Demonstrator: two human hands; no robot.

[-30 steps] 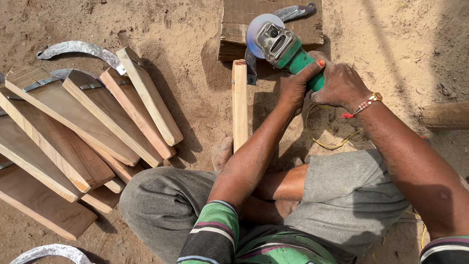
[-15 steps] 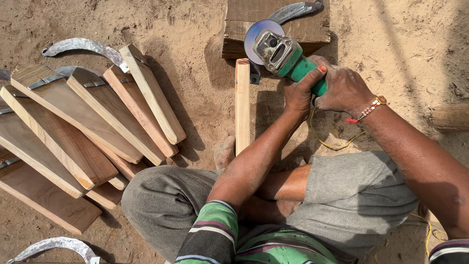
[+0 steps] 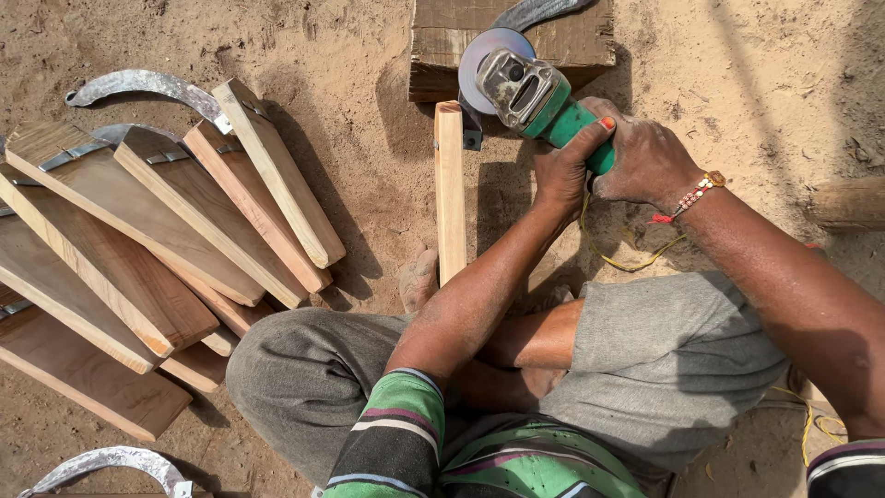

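Observation:
My left hand (image 3: 564,171) and my right hand (image 3: 648,160) both grip the green body of an angle grinder (image 3: 535,95). Its round disc (image 3: 486,57) sits close to the far end of a long wooden handle (image 3: 449,184) whose curved metal blade (image 3: 535,11) lies on a wooden block (image 3: 513,41). The handle runs toward me, and my foot (image 3: 418,277) rests beside its near end. Whether the disc touches the blade I cannot tell.
A fanned pile of wooden-handled sickles (image 3: 166,231) lies on the sandy ground at left, curved blades (image 3: 147,88) sticking out. Another blade (image 3: 106,463) shows at bottom left. A yellow cord (image 3: 627,260) trails by my knee. A log (image 3: 846,203) lies at right.
The grinder has shifted slightly down and left toward the handle's far end; both hands keep their grip on it.

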